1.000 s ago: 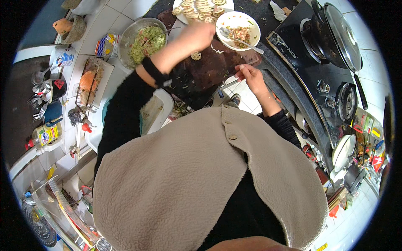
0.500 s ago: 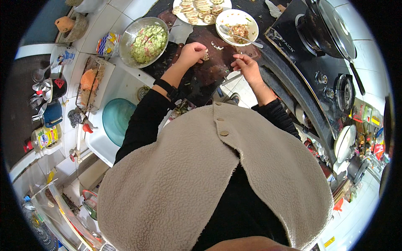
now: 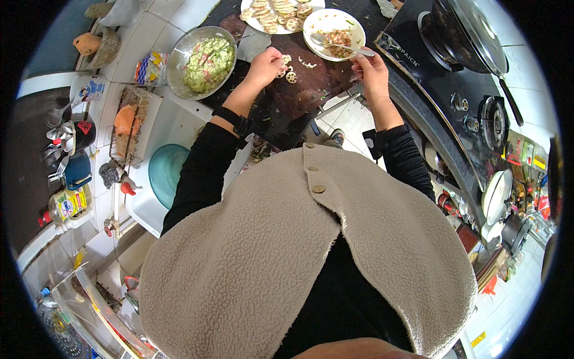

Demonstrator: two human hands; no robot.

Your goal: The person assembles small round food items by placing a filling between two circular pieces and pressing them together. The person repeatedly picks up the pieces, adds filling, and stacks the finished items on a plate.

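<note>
In my left hand, pinched between the fingertips, is a round lotus root slice with holes through it. Another slice is beside it, over the dark cutting board. My right hand grips the handle end of a metal spoon, whose bowl rests in a white bowl of brownish minced filling. Thin pale scraps lie on the board. Behind, a white plate carries many lotus root slices.
A steel bowl of chopped green vegetable stands at the left, beside the sink holding a teal basin. At the right are a gas stove and a lidded wok. A cleaver lies behind my left hand.
My right hand has moved right and up from over the board and taken hold of the spoon handle. My left hand has shifted slightly up and left; a second slice now shows by it.
</note>
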